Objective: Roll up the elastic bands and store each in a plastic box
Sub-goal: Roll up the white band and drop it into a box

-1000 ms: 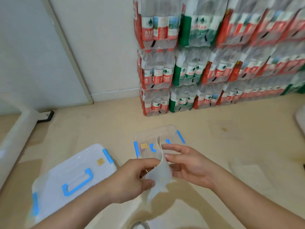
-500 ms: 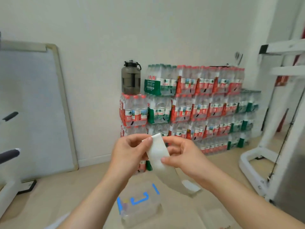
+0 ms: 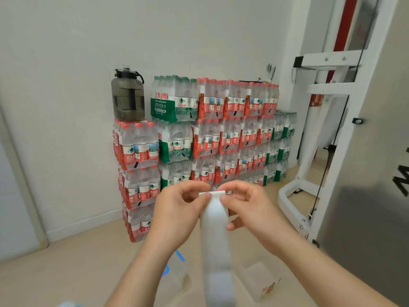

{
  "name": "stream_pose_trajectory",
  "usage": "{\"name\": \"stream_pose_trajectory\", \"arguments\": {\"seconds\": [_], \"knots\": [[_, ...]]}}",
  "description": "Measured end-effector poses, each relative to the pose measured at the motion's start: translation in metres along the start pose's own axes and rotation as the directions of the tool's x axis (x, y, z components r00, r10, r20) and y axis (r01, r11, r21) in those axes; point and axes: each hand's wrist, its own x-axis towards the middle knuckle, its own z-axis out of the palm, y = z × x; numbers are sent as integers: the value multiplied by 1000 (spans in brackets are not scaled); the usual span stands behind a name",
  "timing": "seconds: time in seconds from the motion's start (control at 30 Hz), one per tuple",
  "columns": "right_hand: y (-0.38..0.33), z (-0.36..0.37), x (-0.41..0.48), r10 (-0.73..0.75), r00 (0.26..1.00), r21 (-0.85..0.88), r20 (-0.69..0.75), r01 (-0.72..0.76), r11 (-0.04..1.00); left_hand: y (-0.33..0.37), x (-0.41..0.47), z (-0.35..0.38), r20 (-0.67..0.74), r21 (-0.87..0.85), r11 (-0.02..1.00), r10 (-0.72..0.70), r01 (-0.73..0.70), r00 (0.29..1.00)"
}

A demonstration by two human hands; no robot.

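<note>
A wide white elastic band point(image 3: 215, 231) hangs straight down in front of me, its top edge held up at chest height. My left hand point(image 3: 179, 209) pinches the top left corner and my right hand point(image 3: 247, 207) pinches the top right corner. The band's lower end runs out of view at the bottom. On the floor below, partly hidden by my left forearm, stands a clear plastic box point(image 3: 177, 275) with blue clips. A second clear plastic box point(image 3: 261, 280) lies to its right.
A wall of shrink-wrapped water bottle packs point(image 3: 210, 138) is stacked against the far wall, with a dark jug point(image 3: 128, 96) on top. A white metal machine frame point(image 3: 314, 151) and a grey panel point(image 3: 371, 196) stand at the right. A framed board point(image 3: 20, 196) leans at the left.
My head has tilted up from the floor to the wall. Both hands have lifted the band and shifted from gripping its folded middle to pinching its top edge, so it hangs flat.
</note>
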Motion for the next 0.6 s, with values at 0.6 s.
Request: {"name": "stream_pose_trajectory", "arguments": {"seconds": [0.6], "knots": [[60, -8, 57, -213, 966, -91, 145, 228, 969, -43, 19, 33, -138, 102, 995, 0, 14, 990]]}}
